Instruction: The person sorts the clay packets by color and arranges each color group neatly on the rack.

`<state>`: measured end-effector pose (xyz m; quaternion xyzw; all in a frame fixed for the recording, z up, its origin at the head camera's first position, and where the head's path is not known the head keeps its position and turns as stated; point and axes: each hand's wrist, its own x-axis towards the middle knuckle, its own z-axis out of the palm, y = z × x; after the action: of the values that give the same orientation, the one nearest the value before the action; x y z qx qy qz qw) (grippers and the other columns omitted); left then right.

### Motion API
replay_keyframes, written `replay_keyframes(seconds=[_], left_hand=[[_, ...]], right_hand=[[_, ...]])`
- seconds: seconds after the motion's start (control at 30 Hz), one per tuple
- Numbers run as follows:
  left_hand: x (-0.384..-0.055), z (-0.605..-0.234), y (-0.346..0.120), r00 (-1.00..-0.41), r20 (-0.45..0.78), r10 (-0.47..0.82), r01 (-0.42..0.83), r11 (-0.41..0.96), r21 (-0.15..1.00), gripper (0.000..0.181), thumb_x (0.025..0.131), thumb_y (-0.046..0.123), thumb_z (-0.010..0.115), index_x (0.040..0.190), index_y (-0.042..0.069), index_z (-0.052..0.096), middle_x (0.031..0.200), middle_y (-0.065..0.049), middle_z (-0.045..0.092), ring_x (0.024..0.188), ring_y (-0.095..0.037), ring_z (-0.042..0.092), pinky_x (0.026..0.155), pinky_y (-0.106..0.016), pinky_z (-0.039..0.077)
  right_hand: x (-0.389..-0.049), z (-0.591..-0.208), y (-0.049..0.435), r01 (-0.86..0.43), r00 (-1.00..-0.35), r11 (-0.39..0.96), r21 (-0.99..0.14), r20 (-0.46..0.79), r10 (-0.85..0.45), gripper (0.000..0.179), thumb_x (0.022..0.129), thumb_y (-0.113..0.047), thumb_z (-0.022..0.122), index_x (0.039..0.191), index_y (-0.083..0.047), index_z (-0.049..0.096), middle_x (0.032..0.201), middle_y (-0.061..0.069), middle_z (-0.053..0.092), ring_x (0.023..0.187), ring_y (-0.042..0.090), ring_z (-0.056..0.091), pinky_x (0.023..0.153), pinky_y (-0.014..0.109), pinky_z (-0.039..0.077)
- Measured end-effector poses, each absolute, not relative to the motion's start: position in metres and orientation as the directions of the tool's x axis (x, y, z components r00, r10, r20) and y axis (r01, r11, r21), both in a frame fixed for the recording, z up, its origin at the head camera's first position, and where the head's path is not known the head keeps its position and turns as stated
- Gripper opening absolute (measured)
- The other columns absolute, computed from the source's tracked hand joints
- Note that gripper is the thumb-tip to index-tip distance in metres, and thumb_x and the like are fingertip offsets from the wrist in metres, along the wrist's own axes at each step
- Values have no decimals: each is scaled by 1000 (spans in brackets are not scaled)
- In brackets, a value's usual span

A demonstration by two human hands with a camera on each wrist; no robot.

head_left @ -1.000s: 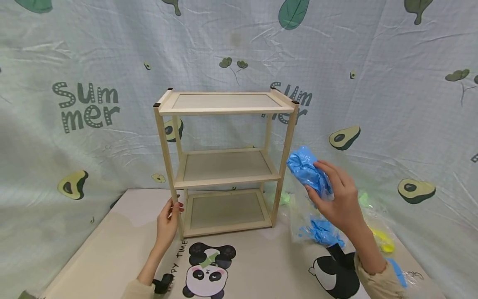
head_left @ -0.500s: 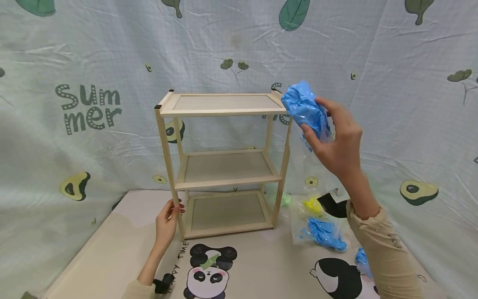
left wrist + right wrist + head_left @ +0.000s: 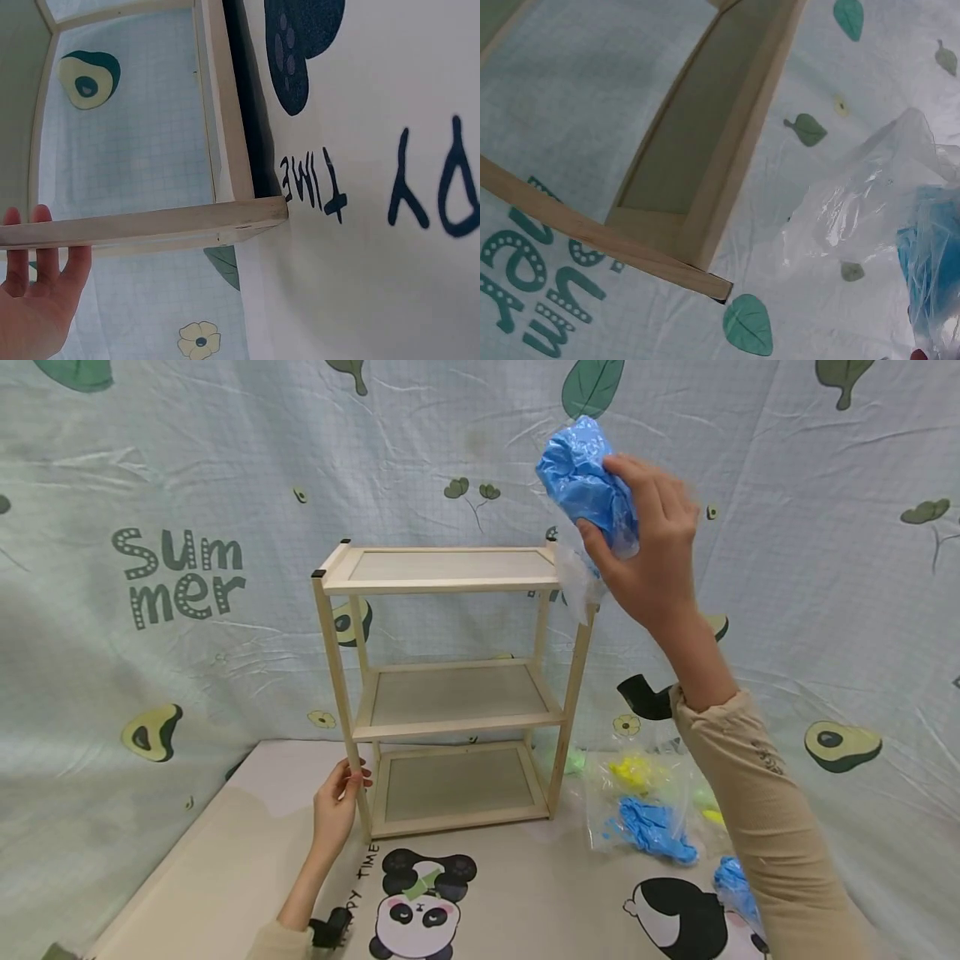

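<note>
While the left hand (image 3: 333, 814) grips the left front leg (image 3: 335, 668) of the rack (image 3: 459, 697), the right hand (image 3: 652, 543) pinches a blue bundle (image 3: 583, 477) above its right end. Hanging plastic (image 3: 576, 581) could snag, tipping the rack.

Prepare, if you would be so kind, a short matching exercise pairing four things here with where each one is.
Things
1. left hand
2. highest blue bundle
3. panda print
4. yellow item

Places
A. on the table, right of the wooden shelf
B. at the shelf's front left leg
C. in the right hand
D. on the tabletop, in front of the shelf

Pairs: 1-B, 2-C, 3-D, 4-A
</note>
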<state>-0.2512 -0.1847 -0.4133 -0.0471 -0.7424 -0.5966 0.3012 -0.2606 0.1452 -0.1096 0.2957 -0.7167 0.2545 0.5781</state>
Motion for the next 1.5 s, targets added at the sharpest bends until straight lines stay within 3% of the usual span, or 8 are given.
replay_keyframes(seconds=[0.23, 0.37, 0.53, 0.77, 0.9, 1.07, 1.23, 1.5], left_hand=[[-237, -397, -176, -807, 516, -288, 435, 302, 848, 17, 88, -4, 46, 100, -12, 55, 80, -24, 58, 66, 3, 56, 65, -12, 46], [-239, -399, -177, -796, 531, -289, 447, 310, 839, 15, 88, -4, 46, 99, -10, 55, 81, -28, 57, 66, 2, 56, 64, -12, 46], [-251, -414, -183, -794, 527, -303, 440, 311, 842, 16, 87, -3, 48, 100, -6, 57, 77, -12, 60, 65, 2, 57, 63, -12, 46], [-258, -424, -187, -781, 546, -304, 455, 322, 830, 17, 88, -3, 47, 102, -6, 56, 77, 0, 59, 66, 3, 56, 63, -11, 46], [-257, -422, -186, -773, 556, -307, 465, 323, 825, 16, 87, -4, 47, 100, -8, 56, 74, 11, 56, 66, 3, 56, 62, -11, 45], [-250, -415, -181, -779, 547, -306, 465, 302, 832, 16, 87, -4, 47, 100, -8, 56, 75, -7, 60, 65, 3, 56, 62, -11, 46], [-240, -404, -175, -769, 567, -295, 485, 309, 818, 17, 87, -5, 46, 101, -13, 54, 81, -29, 56, 65, 3, 55, 62, -11, 45], [-237, -400, -174, -765, 572, -296, 479, 330, 813, 17, 88, -3, 46, 100, -11, 54, 82, -29, 56, 66, 4, 55, 62, -11, 45]], right_hand=[[-293, -122, 138, -692, -171, 718, 83, 946, -275, 45, 87, -28, 58, 125, -9, 45, 133, 11, 47, 114, 28, 43, 83, 46, 21], [-305, -137, 134, -643, -340, 766, 19, 889, -307, 46, 88, -28, 56, 126, -8, 41, 131, 12, 49, 113, 30, 45, 84, 48, 23], [-309, -150, 130, -544, -496, 839, -16, 812, -307, 44, 92, -33, 47, 127, -8, 37, 128, 15, 49, 113, 33, 46, 82, 49, 26], [-304, -156, 138, -517, -497, 848, 115, 767, -406, 74, 82, -45, 57, 140, -13, 24, 130, 18, 31, 107, 32, 44, 78, 49, 23], [-301, -161, 146, -515, -494, 834, 198, 727, -477, 83, 79, -39, 61, 142, -14, 13, 133, 15, 29, 113, 32, 39, 76, 49, 22], [-297, -167, 149, -528, -422, 814, 244, 756, -501, 58, 84, -18, 56, 133, -11, 26, 135, 15, 35, 110, 33, 43, 76, 49, 24], [-292, -171, 144, -490, -375, 829, 270, 793, -480, 49, 87, -16, 55, 132, -8, 39, 131, 20, 43, 105, 37, 46, 79, 50, 27], [-295, -168, 133, -435, -351, 860, 268, 829, -435, 40, 92, -24, 49, 129, -11, 46, 118, 18, 50, 105, 34, 45, 82, 52, 24]])
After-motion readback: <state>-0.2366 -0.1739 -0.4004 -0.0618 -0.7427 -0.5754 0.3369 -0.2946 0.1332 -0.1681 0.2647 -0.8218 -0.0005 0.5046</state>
